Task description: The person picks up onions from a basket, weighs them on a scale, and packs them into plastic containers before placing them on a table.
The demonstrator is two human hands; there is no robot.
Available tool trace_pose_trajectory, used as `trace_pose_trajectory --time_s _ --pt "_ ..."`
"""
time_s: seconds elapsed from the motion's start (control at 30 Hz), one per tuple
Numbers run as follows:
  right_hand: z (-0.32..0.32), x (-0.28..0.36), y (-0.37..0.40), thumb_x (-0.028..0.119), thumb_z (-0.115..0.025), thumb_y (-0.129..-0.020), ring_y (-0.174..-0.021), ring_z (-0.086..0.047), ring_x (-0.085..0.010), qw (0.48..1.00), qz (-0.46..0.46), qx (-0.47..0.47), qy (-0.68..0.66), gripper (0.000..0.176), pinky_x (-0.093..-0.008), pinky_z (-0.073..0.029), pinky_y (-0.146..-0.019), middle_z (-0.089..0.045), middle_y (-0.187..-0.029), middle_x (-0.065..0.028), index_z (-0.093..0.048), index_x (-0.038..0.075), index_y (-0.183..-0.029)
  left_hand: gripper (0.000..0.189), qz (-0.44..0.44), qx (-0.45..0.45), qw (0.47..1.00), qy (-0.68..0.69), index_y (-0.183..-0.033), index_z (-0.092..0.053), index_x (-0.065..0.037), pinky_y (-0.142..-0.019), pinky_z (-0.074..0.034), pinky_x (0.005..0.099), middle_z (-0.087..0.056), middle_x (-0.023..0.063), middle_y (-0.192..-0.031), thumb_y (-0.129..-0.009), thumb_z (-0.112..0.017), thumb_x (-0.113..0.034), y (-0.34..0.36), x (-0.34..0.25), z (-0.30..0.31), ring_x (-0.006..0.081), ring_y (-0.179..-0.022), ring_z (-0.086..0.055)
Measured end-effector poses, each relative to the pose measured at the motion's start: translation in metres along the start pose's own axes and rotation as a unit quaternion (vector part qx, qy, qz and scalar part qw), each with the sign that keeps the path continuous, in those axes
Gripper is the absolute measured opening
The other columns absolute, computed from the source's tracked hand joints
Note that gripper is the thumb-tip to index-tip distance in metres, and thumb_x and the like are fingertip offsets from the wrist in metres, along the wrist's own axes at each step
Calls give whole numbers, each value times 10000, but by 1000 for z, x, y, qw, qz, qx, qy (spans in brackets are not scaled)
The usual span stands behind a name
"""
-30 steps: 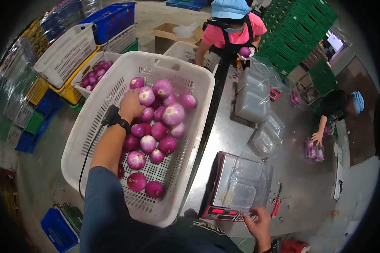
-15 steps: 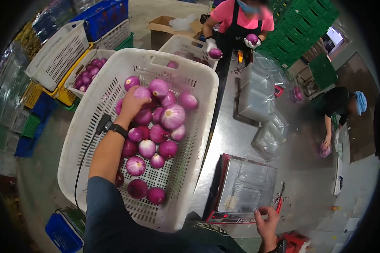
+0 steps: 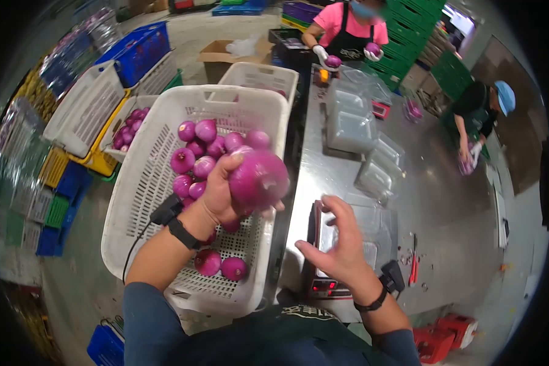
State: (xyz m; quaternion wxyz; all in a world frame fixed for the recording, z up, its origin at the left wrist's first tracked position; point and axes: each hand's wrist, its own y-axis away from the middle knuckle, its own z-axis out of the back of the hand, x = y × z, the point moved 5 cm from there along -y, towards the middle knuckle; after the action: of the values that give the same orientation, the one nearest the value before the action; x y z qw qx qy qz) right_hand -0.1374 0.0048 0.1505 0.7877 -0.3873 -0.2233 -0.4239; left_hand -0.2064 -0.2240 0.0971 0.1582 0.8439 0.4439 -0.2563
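Observation:
Raised over the white basket (image 3: 123, 244), my left hand (image 3: 221, 190) is closed around a large red onion (image 3: 259, 177), blurred by motion. Several more red onions (image 3: 182, 160) lie inside the basket, some hidden behind my hand. My right hand (image 3: 341, 244) holds nothing, its thumb and fingers spread. It hovers over a digital scale (image 3: 327, 287) with a lit red display. A clear plastic tray (image 3: 372, 232) rests on the scale, partly covered by the hand.
Stacked clear trays (image 3: 352, 130) stand on the metal table (image 3: 433, 207), with red-handled scissors (image 3: 414, 262) on the right. Across the table, a person in pink (image 3: 331, 27) holds onions in gloved hands; another in a blue cap (image 3: 504, 97) handles a purple bundle. Crates (image 3: 73, 116) stand left.
My left hand has lifted a large onion from the pile and moved right. My right hand has come up and inward, opening over the scale. The whole view has shifted slightly.

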Motion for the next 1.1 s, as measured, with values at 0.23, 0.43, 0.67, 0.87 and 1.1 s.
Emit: trace_pose_trajectory --time_s 0.23,0.43,0.67,0.87,1.1 --pt "33 -4 38 209 -925 -680 -1221 -586 -414 999 20 -44 -11 858 -449 -504 -1028 -586 -1312 -253 -492 -24 -1382 675 51 32 998 -16 -1408 -504 -14 -945 -581 556 -649 231 -1271 -935 -564 -491 -1 67 -59 397 -1116 -682" --pt "128 -115 173 114 -804 -842 -880 -619 -132 937 -251 -241 -31 539 -284 -532 -748 -651 -1178 -95 -560 28 -1315 844 -2 -41 975 -217 -1495 -374 -60 -982 -559 442 -588 174 -1267 -792 -795 -263 -2 99 -110 321 -1138 -651" --pt "172 -180 291 69 -746 -892 -751 -597 -74 883 -349 -305 -76 455 -240 -530 -713 -657 -1121 -106 -557 -30 -1294 856 -29 -59 775 -629 -1410 -505 -47 -983 -531 426 -532 182 -1294 -693 -906 -288 -44 193 -155 307 -1193 -592" --pt "182 -190 301 35 -728 -895 -797 -608 -66 887 -364 -258 -122 434 -234 -521 -736 -667 -1096 -90 -563 -15 -1293 845 -50 -56 576 -814 -1376 -546 -32 -1021 -476 443 -511 240 -1285 -667 -877 -352 -87 281 -154 388 -1180 -549" --pt "211 -222 317 63 -745 -886 -744 -579 -56 902 -350 -238 -92 426 -232 -516 -689 -684 -1036 -69 -583 -13 -1272 676 -239 -159 481 -828 -1314 -599 -31 -1028 -447 421 -588 198 -1264 -766 -851 -334 -60 256 -148 355 -1173 -545"
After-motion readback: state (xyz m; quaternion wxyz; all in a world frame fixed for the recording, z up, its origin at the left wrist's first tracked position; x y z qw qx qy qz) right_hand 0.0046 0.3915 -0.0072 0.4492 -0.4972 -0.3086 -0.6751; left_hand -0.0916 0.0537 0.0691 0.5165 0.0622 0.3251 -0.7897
